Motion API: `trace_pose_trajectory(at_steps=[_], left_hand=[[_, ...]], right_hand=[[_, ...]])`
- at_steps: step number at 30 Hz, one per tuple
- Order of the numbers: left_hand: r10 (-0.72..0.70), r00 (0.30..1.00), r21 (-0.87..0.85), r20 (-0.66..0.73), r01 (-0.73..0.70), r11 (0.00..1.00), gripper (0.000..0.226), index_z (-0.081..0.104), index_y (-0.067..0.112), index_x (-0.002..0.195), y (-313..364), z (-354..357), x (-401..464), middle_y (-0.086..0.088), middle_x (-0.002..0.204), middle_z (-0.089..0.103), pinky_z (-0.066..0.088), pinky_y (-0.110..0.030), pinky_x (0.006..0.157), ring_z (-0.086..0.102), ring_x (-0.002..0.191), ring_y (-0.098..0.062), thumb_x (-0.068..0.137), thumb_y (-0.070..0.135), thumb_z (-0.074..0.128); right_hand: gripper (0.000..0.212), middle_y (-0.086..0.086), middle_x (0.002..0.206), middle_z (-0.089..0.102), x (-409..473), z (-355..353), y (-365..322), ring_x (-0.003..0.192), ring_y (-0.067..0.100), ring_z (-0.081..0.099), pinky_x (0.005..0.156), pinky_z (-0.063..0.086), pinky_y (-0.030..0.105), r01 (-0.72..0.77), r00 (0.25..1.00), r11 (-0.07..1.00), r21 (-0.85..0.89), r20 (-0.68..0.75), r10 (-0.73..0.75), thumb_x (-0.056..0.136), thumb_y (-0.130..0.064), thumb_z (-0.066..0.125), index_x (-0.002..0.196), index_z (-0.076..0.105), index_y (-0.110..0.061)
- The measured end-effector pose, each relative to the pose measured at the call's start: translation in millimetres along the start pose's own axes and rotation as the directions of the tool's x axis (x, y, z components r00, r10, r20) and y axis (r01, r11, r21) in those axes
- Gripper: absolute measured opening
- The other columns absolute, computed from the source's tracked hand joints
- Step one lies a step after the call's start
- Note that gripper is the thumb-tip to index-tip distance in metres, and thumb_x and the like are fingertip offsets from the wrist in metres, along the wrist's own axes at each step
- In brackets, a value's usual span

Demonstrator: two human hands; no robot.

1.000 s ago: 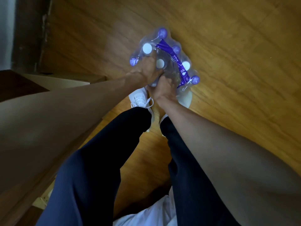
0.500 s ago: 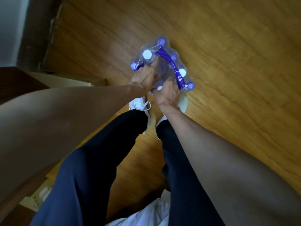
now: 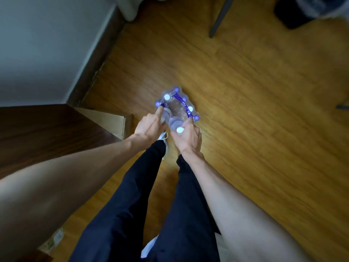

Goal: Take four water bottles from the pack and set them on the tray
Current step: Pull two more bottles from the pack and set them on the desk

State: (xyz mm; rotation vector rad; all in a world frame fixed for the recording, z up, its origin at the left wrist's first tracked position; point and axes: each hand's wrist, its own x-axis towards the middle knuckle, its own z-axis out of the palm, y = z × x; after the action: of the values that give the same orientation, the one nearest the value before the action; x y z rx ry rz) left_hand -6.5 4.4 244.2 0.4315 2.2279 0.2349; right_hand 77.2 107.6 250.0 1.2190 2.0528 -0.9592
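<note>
A shrink-wrapped pack of water bottles [image 3: 176, 105] with purple caps and a purple strap stands on the wooden floor in front of my feet. My right hand [image 3: 187, 138] is closed around one clear water bottle [image 3: 174, 124] with a pale cap, tilted toward me at the pack's near edge. My left hand [image 3: 150, 124] rests against the pack's left side, with one finger stretched to a purple cap. No tray is in view.
A dark wooden cabinet [image 3: 47, 133] and a cardboard box [image 3: 111, 120] stand at my left. A white wall with a dark skirting [image 3: 98, 53] runs behind them. A chair leg [image 3: 219, 17] and a dark object [image 3: 302, 10] are far off. My legs fill the lower middle.
The view has pulled back and up. My right hand has drawn one bottle out toward me from the pack. My left hand has shifted to the pack's left side.
</note>
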Motion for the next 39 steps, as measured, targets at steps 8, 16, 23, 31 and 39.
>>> trace_pose_trajectory(at_steps=[8, 16, 23, 31, 39], left_hand=[[-0.088, 0.978, -0.149, -0.191, 0.060, 0.987, 0.034, 0.040, 0.014, 0.117, 60.8, -95.9, -175.2, -0.016, 0.083, 0.063, 0.046, -0.039, 0.062, 0.056, 0.070, -0.039, 0.092, 0.031, 0.056], [-0.156, 0.897, -0.260, -0.413, 0.048, 0.965, 0.028, 0.040, 0.012, 0.098, 90.4, -163.6, -338.6, -0.010, 0.069, 0.053, 0.045, -0.040, 0.060, 0.046, 0.063, -0.037, 0.084, 0.028, 0.058], [-0.350, 0.766, -0.464, -0.539, 0.077, 0.883, 0.031, 0.038, 0.023, 0.095, 65.3, -178.8, -449.6, 0.004, 0.074, 0.055, 0.034, -0.014, 0.049, 0.047, 0.053, -0.016, 0.084, 0.038, 0.063], [-0.570, 0.540, -0.610, -0.619, 0.127, 0.782, 0.029, 0.041, 0.026, 0.089, -6.7, -161.6, -575.4, 0.004, 0.078, 0.060, 0.034, -0.015, 0.048, 0.053, 0.062, -0.017, 0.083, 0.040, 0.066], [-0.719, 0.342, -0.734, -0.605, 0.110, 0.670, 0.032, 0.039, 0.023, 0.077, -95.3, -113.3, -704.4, 0.000, 0.063, 0.058, 0.038, -0.032, 0.050, 0.054, 0.062, -0.026, 0.076, 0.045, 0.062]], right_hand=[[0.029, 0.008, 0.097, 0.070, -151.5, -122.8, -40.4, 0.091, 0.031, 0.066, 0.067, 0.036, 0.027, 0.266, 0.961, 0.956, -0.127, -0.044, -0.274, 0.082, -0.029, 0.072, 0.103, 0.057, -0.015], [0.024, 0.004, 0.095, 0.072, -286.4, -194.4, -77.8, 0.090, 0.034, 0.066, 0.065, 0.037, 0.033, 0.596, 0.791, 0.767, -0.238, 0.007, -0.612, 0.077, -0.034, 0.069, 0.089, 0.054, -0.021], [0.037, -0.005, 0.079, 0.063, -384.7, -204.1, -113.2, 0.066, 0.017, 0.054, 0.050, 0.032, 0.018, 0.856, 0.500, 0.449, -0.255, 0.187, -0.846, 0.076, -0.052, 0.073, 0.084, 0.052, -0.023], [0.030, -0.005, 0.075, 0.067, -498.3, -143.7, -154.1, 0.068, 0.020, 0.064, 0.060, 0.055, 0.035, 0.959, 0.224, 0.131, -0.252, 0.384, -0.896, 0.069, -0.047, 0.072, 0.080, 0.056, -0.024], [0.034, -0.007, 0.062, 0.058, -625.9, -48.2, -168.4, 0.061, 0.013, 0.053, 0.059, 0.049, 0.033, 0.981, 0.087, -0.016, -0.192, 0.520, -0.850, 0.063, -0.050, 0.074, 0.074, 0.058, -0.021]])
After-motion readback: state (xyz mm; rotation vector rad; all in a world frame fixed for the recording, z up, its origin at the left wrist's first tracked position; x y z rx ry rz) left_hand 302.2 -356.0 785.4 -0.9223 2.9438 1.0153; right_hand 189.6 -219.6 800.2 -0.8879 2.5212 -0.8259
